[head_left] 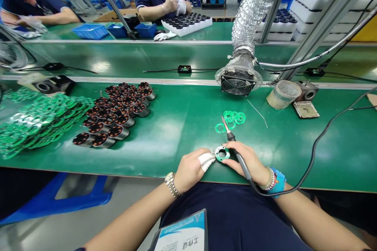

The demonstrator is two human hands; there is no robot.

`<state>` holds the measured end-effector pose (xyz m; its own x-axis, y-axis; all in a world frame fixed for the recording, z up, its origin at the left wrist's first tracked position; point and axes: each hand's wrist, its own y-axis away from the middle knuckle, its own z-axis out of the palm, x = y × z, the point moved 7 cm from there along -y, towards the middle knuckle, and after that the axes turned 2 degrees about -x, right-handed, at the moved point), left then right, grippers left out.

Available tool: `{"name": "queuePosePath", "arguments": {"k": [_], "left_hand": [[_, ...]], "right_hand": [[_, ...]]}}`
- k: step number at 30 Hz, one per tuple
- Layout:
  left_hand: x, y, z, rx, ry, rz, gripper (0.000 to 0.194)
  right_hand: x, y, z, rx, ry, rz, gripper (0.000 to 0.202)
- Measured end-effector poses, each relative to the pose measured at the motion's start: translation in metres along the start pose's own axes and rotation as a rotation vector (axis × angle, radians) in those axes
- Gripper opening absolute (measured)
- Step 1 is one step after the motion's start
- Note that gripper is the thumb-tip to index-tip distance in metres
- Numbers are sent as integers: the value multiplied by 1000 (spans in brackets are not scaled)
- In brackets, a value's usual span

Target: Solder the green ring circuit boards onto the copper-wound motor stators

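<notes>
A small ring-shaped green and white circuit board (218, 158) is between my hands near the table's front edge; whether a stator sits beneath it I cannot tell. My left hand (193, 166), with white covers on some fingers, is closed, its fingertips meeting the ring's left edge. My right hand (250, 162) curls around the ring's right side with thumb and finger. That same hand also carries a soldering iron (242, 161), its tip pointing up and away from the ring. Several loose green ring boards (235, 117) lie just beyond the tip.
Wound copper stators (113, 115) stand in rows at left, beside a heap of green board panels (38, 121). A fume extractor fan (238, 82) hangs ahead. A round tub (282, 95) and a sponge tray (306, 110) sit at right. The iron's cable (313, 153) loops rightward. Co-workers sit opposite.
</notes>
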<state>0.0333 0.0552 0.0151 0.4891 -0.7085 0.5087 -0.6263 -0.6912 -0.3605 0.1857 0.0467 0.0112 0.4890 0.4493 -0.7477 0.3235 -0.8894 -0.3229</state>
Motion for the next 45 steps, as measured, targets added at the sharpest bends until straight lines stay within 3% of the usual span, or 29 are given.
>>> {"name": "queuePosePath", "arguments": {"k": [2,4,10,12,16,19,22,24,27,30,32,35,38,45], "left_hand": [[5,-2,-1,20,-60,68,15],[7,-6,-1,21,-47,51,14],[-1,-13,8,143,160,-313,17],[0,-9,10,212,145,-352,17],[20,6,13,235,-67,-133,8],[30,19,18,151,-232,23,27],[30,20,19,22,-336,87,35],[24,13,13,-51,-258,66,32],[3,-4,2,-92,26,-117,29],[-7,-13,3,-129,167,-235,33],[-5,-13,7,-122,150,-227,28],[3,-5,6,-5,35,-153,22],[12,3,4,98,-113,-26,23],[17,-1,-4,85,-282,263,23]], "right_hand": [[0,0,0,2,-1,1,31],[-1,0,0,4,0,2,31],[-3,1,-1,21,21,6,31],[-3,1,-1,27,27,6,31],[-4,1,0,36,6,4,30],[-4,1,0,38,-3,7,30],[-6,2,0,35,-6,-8,29],[-6,2,1,35,-9,-16,29],[-3,2,1,36,-12,2,30],[0,-1,-1,13,-33,6,33],[1,-4,-3,-39,-55,2,35],[-2,-6,-7,-113,-54,9,39],[-8,-4,-10,-94,-14,-3,43],[-9,-3,-4,-48,60,-15,37]]}}
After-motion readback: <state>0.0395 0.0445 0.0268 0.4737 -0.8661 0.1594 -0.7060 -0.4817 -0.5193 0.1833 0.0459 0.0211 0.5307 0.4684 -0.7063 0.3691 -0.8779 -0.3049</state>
